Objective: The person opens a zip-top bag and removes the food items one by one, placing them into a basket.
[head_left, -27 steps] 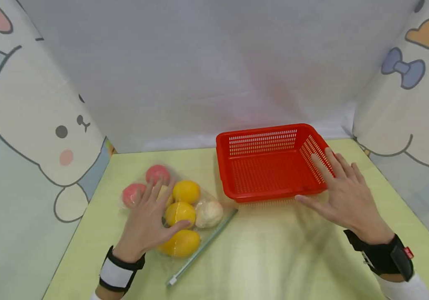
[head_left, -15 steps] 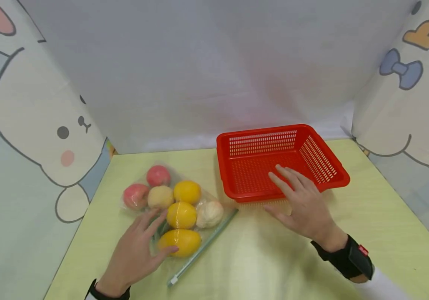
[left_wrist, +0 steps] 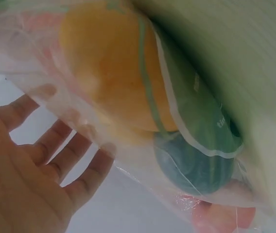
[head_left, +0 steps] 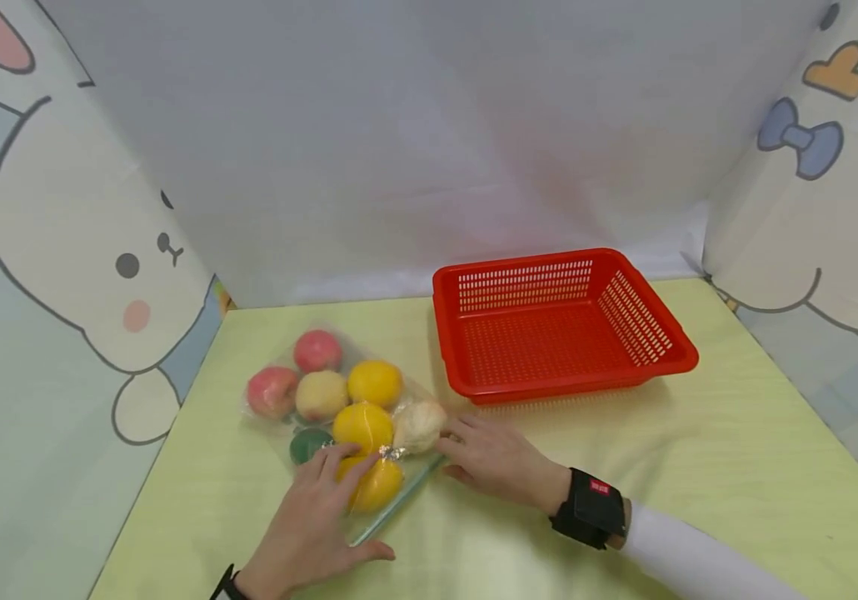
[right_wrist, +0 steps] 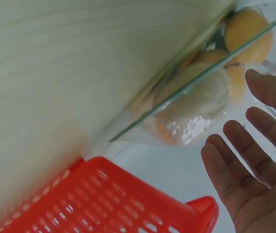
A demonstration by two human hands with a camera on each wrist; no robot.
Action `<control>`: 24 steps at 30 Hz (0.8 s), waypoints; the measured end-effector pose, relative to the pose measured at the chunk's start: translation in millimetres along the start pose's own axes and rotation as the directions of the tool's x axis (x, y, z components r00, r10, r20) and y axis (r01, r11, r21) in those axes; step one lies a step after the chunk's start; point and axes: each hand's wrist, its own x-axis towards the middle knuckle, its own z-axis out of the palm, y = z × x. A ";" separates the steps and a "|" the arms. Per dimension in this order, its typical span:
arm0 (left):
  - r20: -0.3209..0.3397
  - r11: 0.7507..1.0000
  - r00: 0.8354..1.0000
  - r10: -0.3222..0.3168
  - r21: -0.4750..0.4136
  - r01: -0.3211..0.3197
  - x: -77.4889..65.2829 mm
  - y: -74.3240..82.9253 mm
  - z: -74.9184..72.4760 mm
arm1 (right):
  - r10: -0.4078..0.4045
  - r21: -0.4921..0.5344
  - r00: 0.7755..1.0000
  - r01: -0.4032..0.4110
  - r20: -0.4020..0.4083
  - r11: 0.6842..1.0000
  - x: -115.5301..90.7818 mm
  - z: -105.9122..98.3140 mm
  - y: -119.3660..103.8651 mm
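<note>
A clear zip bag lies on the table at left of centre in the head view. Through its plastic show red round fruits, a pale tan one, several yellow lemon-like fruits, a whitish bulb-like piece and a dark green round piece. My left hand rests its fingertips on the bag over the nearest yellow fruit, thumb apart. My right hand is at the bag's right corner, by the upper end of the green zip strip. In the right wrist view its fingers are loosely bent, holding nothing.
A red perforated plastic basket stands behind and right of the bag, with nothing inside. A pale wooden table lies under everything. White cloth walls enclose the back and sides, with cartoon animals on the side ones.
My right hand has moved left, from beside the basket to the bag's right corner. My left hand has drawn back toward me to the bag's near part. Bag and basket stay in place.
</note>
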 end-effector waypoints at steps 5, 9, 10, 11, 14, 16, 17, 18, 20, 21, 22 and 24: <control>0.133 0.999 0.991 -0.029 0.028 0.025 1.0 2.4 4.9 | -0.051 -0.161 0.998 0.045 -0.038 0.986 10.0 17.5 -4.1; 0.198 0.998 0.979 -0.048 0.035 0.042 3.0 2.9 0.4 | -0.067 -0.271 0.995 0.046 -0.070 0.961 16.2 24.5 -5.6; 0.211 0.998 0.976 -0.058 0.022 0.054 3.3 2.8 -2.6 | -0.066 -0.284 0.996 0.047 -0.060 0.958 17.4 25.1 -6.0; 0.222 0.998 0.973 -0.068 0.008 0.068 3.5 2.4 -5.8 | -0.065 -0.287 0.997 0.048 -0.048 0.957 18.2 25.3 -6.1; 0.240 0.990 0.963 -0.126 -0.037 0.139 4.1 0.4 -17.0 | -0.053 -0.270 0.998 0.047 -0.015 0.962 19.6 23.9 -5.7; 0.192 0.989 0.972 -0.136 -0.029 0.144 2.0 -3.6 -22.5 | -0.040 -0.234 0.999 0.037 -0.008 0.971 20.2 21.4 -5.6; 0.162 0.990 0.977 -0.136 -0.021 0.141 0.7 -6.6 -24.9 | -0.032 -0.212 0.999 0.028 -0.013 0.977 20.8 20.1 -5.7; 0.128 0.990 0.982 -0.135 -0.012 0.138 -0.4 -9.4 -27.5 | -0.025 -0.190 0.999 0.020 -0.023 0.982 21.5 18.7 -5.7; 0.056 0.992 0.991 -0.122 0.000 0.122 -2.8 -15.5 -32.3 | -0.016 -0.146 0.998 0.008 -0.054 0.989 24.1 16.0 -6.2; 0.021 0.994 0.994 -0.108 0.005 0.108 -3.7 -18.7 -34.7 | -0.013 -0.124 0.997 0.004 -0.072 0.992 25.9 14.4 -6.3; -0.012 0.995 0.995 -0.095 0.004 0.095 -4.4 -21.9 -37.2 | -0.011 -0.099 0.996 0.002 -0.093 0.995 28.0 12.6 -6.6; -0.063 0.996 0.994 -0.086 -0.007 0.085 -5.0 -26.9 -43.8 | -0.014 -0.065 0.991 0.006 -0.136 0.998 32.7 8.9 -6.8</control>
